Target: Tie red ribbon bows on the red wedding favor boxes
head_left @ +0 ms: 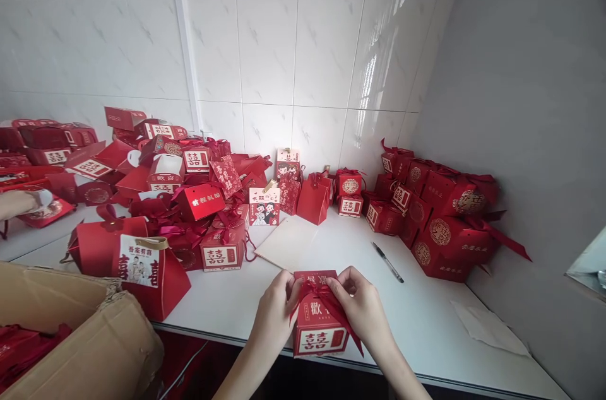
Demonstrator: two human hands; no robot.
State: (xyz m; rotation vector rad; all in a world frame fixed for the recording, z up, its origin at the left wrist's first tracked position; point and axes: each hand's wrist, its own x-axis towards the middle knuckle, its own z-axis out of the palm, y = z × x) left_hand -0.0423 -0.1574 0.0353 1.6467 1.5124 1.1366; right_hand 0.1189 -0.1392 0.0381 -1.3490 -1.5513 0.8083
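Observation:
A red gift box [320,325] with a white double-happiness label on its front stands at the near edge of the white table. Across its top lies a dark red ribbon [341,317], knotted or looped in the middle, one tail hanging over the right front corner. My left hand [280,294] pinches the ribbon at the left of the knot, thumb and fingers pressed together. On the right side, my right hand [357,299] grips the ribbon in the same way, its thumb near the knot. Whether a full bow is formed is partly hidden by my fingers.
Red gift boxes [220,255] are heaped at the left, and stacked red boxes [442,239] stand against the right wall. A pen [387,262] and a white sheet [286,242] lie behind my hands. An open cardboard box [118,343] fills the lower left. Another person's hand [23,203] shows far left.

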